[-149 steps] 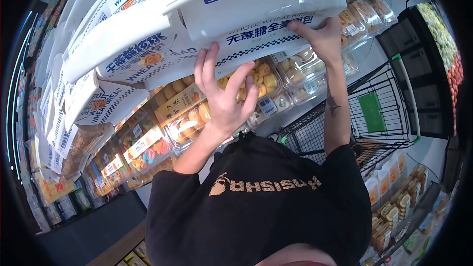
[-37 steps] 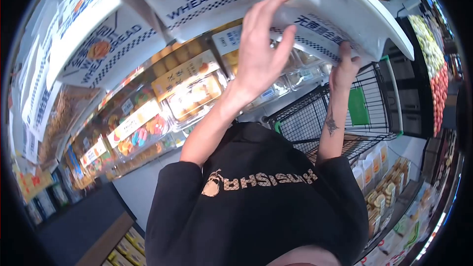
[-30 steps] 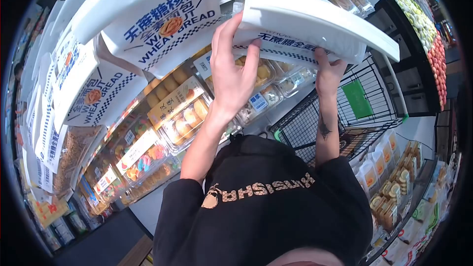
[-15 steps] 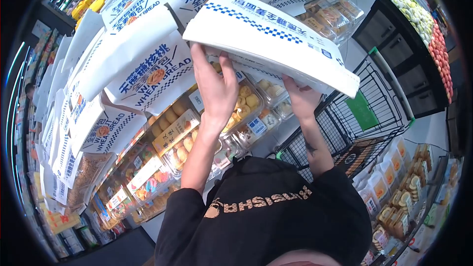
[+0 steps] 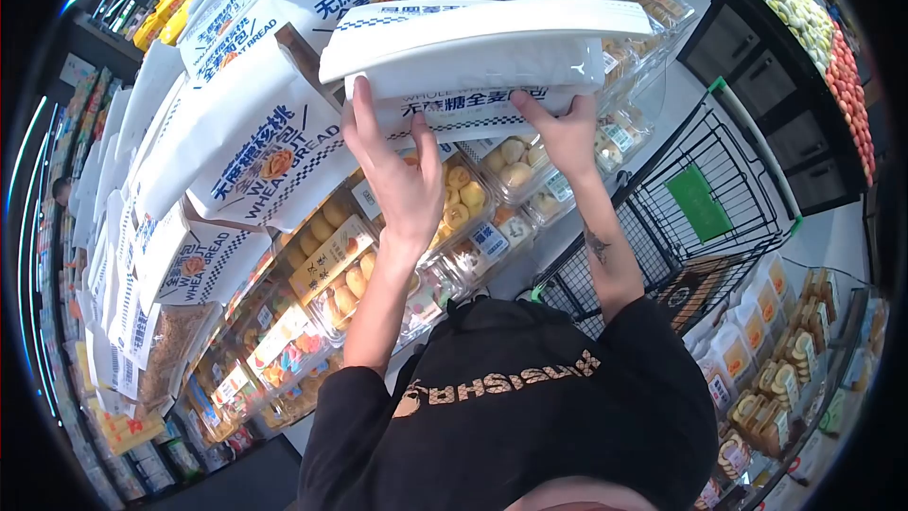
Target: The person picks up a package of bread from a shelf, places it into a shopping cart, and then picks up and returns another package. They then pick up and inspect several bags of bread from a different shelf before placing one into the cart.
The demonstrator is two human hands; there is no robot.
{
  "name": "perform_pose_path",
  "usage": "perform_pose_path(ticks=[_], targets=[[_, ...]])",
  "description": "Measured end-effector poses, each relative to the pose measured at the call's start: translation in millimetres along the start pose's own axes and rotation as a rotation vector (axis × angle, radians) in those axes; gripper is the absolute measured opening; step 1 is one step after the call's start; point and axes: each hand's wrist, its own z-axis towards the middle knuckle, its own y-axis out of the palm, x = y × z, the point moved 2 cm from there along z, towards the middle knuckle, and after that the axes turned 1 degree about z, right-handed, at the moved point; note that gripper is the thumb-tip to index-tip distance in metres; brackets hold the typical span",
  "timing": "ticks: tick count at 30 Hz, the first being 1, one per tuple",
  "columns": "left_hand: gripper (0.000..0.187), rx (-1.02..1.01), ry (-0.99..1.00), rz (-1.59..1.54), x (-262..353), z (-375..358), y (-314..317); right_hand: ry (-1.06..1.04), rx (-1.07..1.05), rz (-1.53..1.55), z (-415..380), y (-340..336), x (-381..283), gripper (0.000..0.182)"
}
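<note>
White bread bag [image 5: 473,61] gripped underneath by both hands' fingers [image 5: 364,128].

Both hands hold a white bread bag [image 5: 473,57] up against the shelf display: the left hand [image 5: 402,175] grips its lower edge with fingers spread, the right hand [image 5: 563,132] supports it from below at the other end. Just beneath the hands lie clear pastry boxes [image 5: 463,199], with more wheat bread bags [image 5: 265,147] stacked to the left. A black wire shopping cart [image 5: 681,218] stands at right, apparently beside a lower rack of packaged snacks [image 5: 766,369].
</note>
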Motion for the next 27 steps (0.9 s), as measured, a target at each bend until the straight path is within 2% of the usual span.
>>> perform_pose_path(ticks=[3, 5, 7, 9, 11, 13, 15, 17, 18, 19, 21, 23, 24, 25, 26, 27], targets=[[0.073, -0.003, -0.011, -0.014, 0, -1, 2, 0.021, 0.01, 0.049, 4, 0, -1, 0.042], [0.073, 0.002, -0.015, -0.032, -1, -2, 3, 0.05, -0.019, 0.026, 9, -3, 2, 0.05], [0.075, 0.006, -0.027, 0.001, 2, -5, 2, 0.079, -0.022, -0.042, 10, -3, 0, 0.051], [0.077, 0.111, 0.036, 0.147, 10, -10, -1, 0.027, -0.016, -0.05, 11, 1, -6, 0.051], [0.079, 0.075, 0.029, 0.175, 10, -17, -4, 0.044, -0.009, -0.049, 12, 1, -5, 0.051], [0.078, -0.023, -0.053, 0.023, 10, -21, -3, -0.002, -0.012, -0.062, 13, 0, -4, 0.051], [0.078, -0.041, -0.044, 0.064, 7, -22, -5, 0.037, -0.002, -0.013, 10, -1, -7, 0.047], [0.079, 0.002, -0.13, -0.092, 1, -24, -4, 0.124, -0.183, -0.011, 10, -6, -9, 0.043], [0.079, 0.016, -0.186, -0.223, 1, -24, -2, 0.128, -0.184, -0.01, 7, -10, -9, 0.043], [0.079, 0.014, -0.187, -0.222, 1, -25, -4, 0.154, -0.233, -0.118, 2, -13, -10, 0.041], [0.073, 0.004, -0.266, -0.502, 4, -29, -9, 0.183, -0.279, -0.227, -16, -24, -7, 0.038], [0.049, -0.05, -0.284, -0.465, -5, -41, -21, -0.088, -0.168, -0.472, -50, -36, 6, 0.036], [0.038, -0.154, -0.31, -0.402, -9, -50, -32, -0.084, -0.169, -0.474, -62, -36, 8, 0.036], [0.04, -0.145, -0.23, -0.366, -20, -70, -39, -0.197, -0.069, -0.491, -76, -35, 6, 0.037], [0.051, -0.13, -0.639, -0.637, -36, -93, -41, -0.31, 0.031, -0.507, -90, -33, 3, 0.037], [0.051, -0.133, -0.645, -0.637, -44, -106, -41, -0.424, 0.131, -0.521, -102, -31, -1, 0.038]])
